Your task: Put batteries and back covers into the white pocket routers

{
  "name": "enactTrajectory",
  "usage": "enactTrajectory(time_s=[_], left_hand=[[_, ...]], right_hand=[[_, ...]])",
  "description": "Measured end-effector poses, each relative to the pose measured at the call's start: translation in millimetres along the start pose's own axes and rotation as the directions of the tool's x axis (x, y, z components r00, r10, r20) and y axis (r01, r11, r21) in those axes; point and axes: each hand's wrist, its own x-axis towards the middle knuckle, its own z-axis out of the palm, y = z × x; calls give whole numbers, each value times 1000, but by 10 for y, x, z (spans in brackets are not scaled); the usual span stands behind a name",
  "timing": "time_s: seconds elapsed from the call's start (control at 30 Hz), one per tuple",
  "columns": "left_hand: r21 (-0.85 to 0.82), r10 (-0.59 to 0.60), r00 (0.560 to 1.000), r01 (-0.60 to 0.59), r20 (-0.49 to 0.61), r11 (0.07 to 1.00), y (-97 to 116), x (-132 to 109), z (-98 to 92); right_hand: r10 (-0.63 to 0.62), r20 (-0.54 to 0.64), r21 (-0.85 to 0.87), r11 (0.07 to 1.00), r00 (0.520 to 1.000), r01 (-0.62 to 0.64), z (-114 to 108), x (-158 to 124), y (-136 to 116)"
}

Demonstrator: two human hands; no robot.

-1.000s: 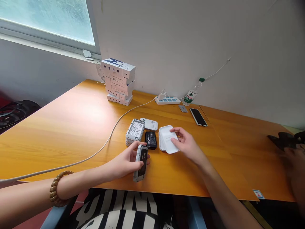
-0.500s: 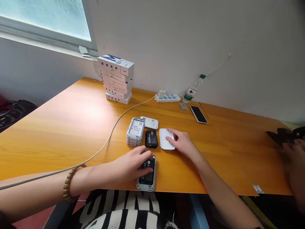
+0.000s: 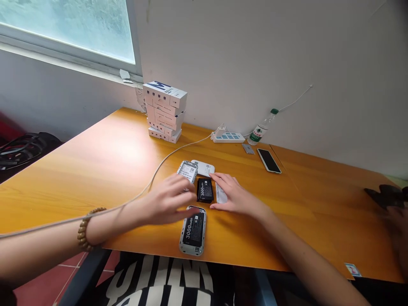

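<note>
A white-framed device with a black battery marked 3000mAh seated in it lies near the table's front edge. My left hand hovers just above its far end, fingers loosely curved, thumb apart, holding nothing. Behind that hand, a stack of similar devices is partly hidden. Black batteries are piled beside the stack. Over a white cover is my right hand, thumb and fingers spread; the hand hides much of the cover, and contact is unclear. A white labelled piece lies beyond the batteries.
Several white boxes are stacked at the back. A power strip, a bottle, a small grey packet and a phone lie along the wall. A white cable crosses above my left forearm. Another person's hand is at far right.
My left hand has lifted off the battery in the front device and moved left and up. My right hand has shifted left over the white cover, its fingers spreading. The view has tilted slightly.
</note>
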Motion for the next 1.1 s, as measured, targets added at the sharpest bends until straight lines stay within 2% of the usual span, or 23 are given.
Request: enactTrajectory(time_s=[0.07, 0.1, 0.13, 0.2, 0.3, 0.47, 0.77, 0.87, 0.93, 1.0, 1.1], left_hand=[[30, -35, 998, 37, -58, 999, -202, 106, -166], [47, -59, 998, 60, -31, 997, -313, 152, -217], [47, -86, 995, 84, 40, 995, -419, 187, -244], [-3, -124, 975, 126, 185, 992, -600, 220, -228], [-59, -153, 968, 167, 198, 984, -753, 195, -105], [-86, -159, 975, 174, 153, 981, -805, 137, 43], [18, -250, 965, 249, 83, 968, -825, 177, 100], [32, -219, 971, 217, 93, 976, -842, 155, 97], [33, -207, 974, 204, 98, 978, -849, 135, 93], [38, -216, 972, 213, 88, 976, -849, 117, 94], [46, -225, 972, 222, 69, 974, -836, 107, 105]], right_hand=[[-17, 66, -30, 999, 998, 19, -10, 117, -60], [-18, 95, -36, 999, 995, 22, -9, 174, -86], [-16, 119, -40, 999, 993, 21, -5, 227, -110], [-2, 149, -50, 999, 989, 10, 15, 313, -153], [24, 156, -88, 996, 987, -10, 62, 387, -190], [60, 123, -106, 993, 991, -47, 113, 468, -104], [83, 76, -85, 993, 994, -76, 112, 689, 162], [91, 84, -44, 995, 992, -87, 45, 654, 197], [139, 92, -34, 990, 986, -137, -62, 571, 230], [240, 133, -51, 971, 962, -235, -199, 452, 272], [359, 315, -67, 932, 879, -357, -344, 269, 308]])
